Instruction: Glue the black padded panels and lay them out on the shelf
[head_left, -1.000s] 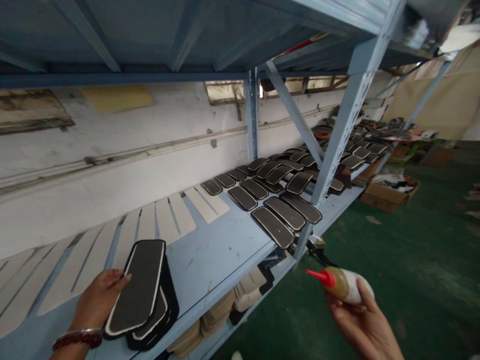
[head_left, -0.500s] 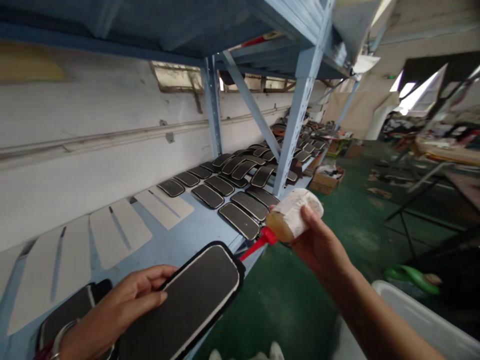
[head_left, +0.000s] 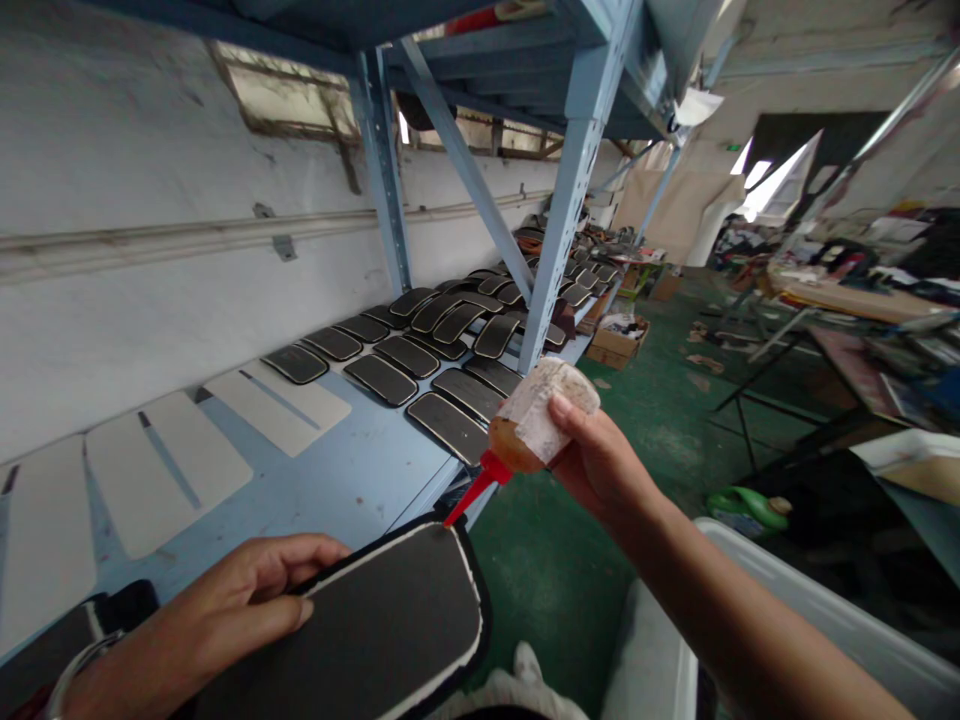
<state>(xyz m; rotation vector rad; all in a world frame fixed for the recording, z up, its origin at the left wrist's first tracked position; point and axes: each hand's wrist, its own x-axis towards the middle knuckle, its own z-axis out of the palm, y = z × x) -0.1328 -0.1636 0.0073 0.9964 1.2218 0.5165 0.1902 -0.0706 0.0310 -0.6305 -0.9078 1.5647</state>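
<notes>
My left hand (head_left: 247, 600) grips the left edge of a dark rounded panel (head_left: 375, 630), thumb on its face. A whitish line follows the panel's border, inside a black rim. In my right hand (head_left: 592, 450) is a squeeze bottle (head_left: 540, 415) with a worn white wrapping and amber liquid inside. It is tilted downward, and the tip of its red nozzle (head_left: 472, 490) is at the panel's far edge, over the whitish line. Another dark panel (head_left: 52, 650) lies partly hidden behind my left wrist.
Many similar dark panels (head_left: 382, 378) lie on the blue shelf (head_left: 360, 470), beside pale flat sheets (head_left: 165, 480). A blue upright post (head_left: 562, 220) rises beyond the bottle. Below right are a pale bin (head_left: 720, 560), a green bottle (head_left: 746, 508) and a cardboard box (head_left: 616, 345).
The bottle tilts more steeply, and its nozzle has gone from beside the panel's far corner to the whitish line at its edge. The camera view has shifted right.
</notes>
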